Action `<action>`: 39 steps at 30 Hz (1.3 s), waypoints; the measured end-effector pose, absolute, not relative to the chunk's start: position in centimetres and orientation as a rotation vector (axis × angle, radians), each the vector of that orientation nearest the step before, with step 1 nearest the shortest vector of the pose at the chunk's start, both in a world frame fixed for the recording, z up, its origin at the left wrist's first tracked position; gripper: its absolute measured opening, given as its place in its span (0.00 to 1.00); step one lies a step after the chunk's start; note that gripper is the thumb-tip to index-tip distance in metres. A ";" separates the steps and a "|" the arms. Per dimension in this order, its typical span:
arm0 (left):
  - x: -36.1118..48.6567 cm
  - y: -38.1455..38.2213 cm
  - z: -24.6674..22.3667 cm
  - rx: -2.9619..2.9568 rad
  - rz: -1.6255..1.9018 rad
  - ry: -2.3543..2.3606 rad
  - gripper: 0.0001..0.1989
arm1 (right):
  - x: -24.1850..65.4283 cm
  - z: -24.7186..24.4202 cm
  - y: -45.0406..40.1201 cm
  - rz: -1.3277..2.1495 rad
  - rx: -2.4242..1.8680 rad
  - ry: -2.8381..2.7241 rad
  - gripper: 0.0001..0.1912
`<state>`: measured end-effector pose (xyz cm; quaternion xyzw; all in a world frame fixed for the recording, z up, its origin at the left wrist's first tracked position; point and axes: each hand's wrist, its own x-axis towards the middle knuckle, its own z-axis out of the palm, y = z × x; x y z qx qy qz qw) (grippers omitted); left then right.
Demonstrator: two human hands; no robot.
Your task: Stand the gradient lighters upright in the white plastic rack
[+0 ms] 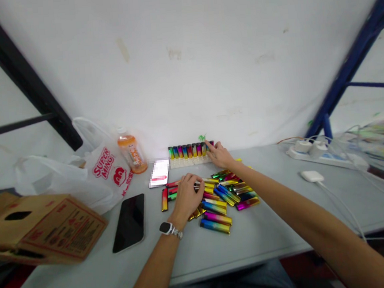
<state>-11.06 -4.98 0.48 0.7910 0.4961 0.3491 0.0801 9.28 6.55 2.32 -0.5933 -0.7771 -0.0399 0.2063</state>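
Shiny multicoloured lighters (215, 208) lie in a loose pile on the grey table. My left hand (187, 195) is over the pile's left part, fingers curled and closed around what looks like a lighter, mostly hidden beneath them. Behind the pile, several lighters (185, 151) stand upright side by side in a white holder (182, 163) near the wall. My right hand (220, 154) is at the right end of this row. Its index finger and thumb close on the black top of a lighter (212, 143) there.
Left of the pile are a phone with a lit screen (159, 173), a dark-screened phone (129, 223), an orange drink bottle (132, 153), a white plastic bag (104, 168) and a cardboard box (59, 225). At right lie a white charger (311, 176) and a power strip (326, 158) with cables.
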 end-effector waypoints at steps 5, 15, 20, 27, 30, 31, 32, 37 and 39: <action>-10.6 -5.0 0.7 2.364 1.041 1.458 0.07 | 12.5 1.5 5.0 -0.041 -1.781 -2.128 0.18; -9.7 -5.3 1.0 2.362 1.047 1.430 0.08 | 12.6 2.0 3.8 0.013 -1.747 -2.362 0.17; -10.2 -5.1 0.9 2.345 1.079 1.445 0.08 | 10.7 2.3 4.5 0.072 -1.608 -2.471 0.13; -10.9 -4.8 0.8 2.314 1.124 1.441 0.08 | 7.7 1.8 4.1 0.280 -1.223 -2.199 0.12; -11.0 -4.8 0.9 2.307 1.160 1.405 0.08 | 5.9 1.9 3.0 0.484 -1.058 -1.815 0.12; -11.0 -4.9 0.9 2.303 1.169 1.388 0.08 | 5.3 2.0 2.5 0.578 -1.026 -1.690 0.13; -11.0 -5.0 1.0 2.298 1.174 1.368 0.08 | 4.8 2.1 1.9 0.684 -1.001 -1.575 0.13; -10.8 -5.2 1.3 2.258 1.206 1.301 0.09 | 3.6 2.7 -1.3 0.968 -0.945 -1.211 0.19; -10.8 -5.2 1.4 2.238 1.215 1.295 0.09 | 3.6 2.8 -2.1 1.029 -0.917 -1.140 0.20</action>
